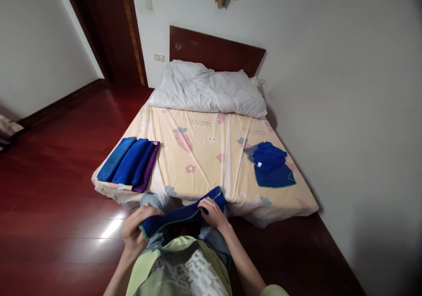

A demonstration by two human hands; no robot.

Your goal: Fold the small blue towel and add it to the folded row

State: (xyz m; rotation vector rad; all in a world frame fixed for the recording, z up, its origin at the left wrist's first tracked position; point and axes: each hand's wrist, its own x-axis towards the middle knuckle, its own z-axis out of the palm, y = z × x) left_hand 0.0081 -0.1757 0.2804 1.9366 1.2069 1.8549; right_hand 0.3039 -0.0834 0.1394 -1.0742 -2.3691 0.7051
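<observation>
A dark blue towel with a green edge is stretched between both hands just below the foot of the bed. My left hand grips its lower left end. My right hand pinches its upper right end near the mattress edge. On the bed's left side lie folded towels, blue ones with a purple one beside them. At the right side of the bed sits a loose heap of blue towels.
The bed has a pale yellow patterned sheet and a white duvet bunched at the dark headboard. A white wall runs close along its right side. Glossy red wooden floor spreads to the left, toward a doorway.
</observation>
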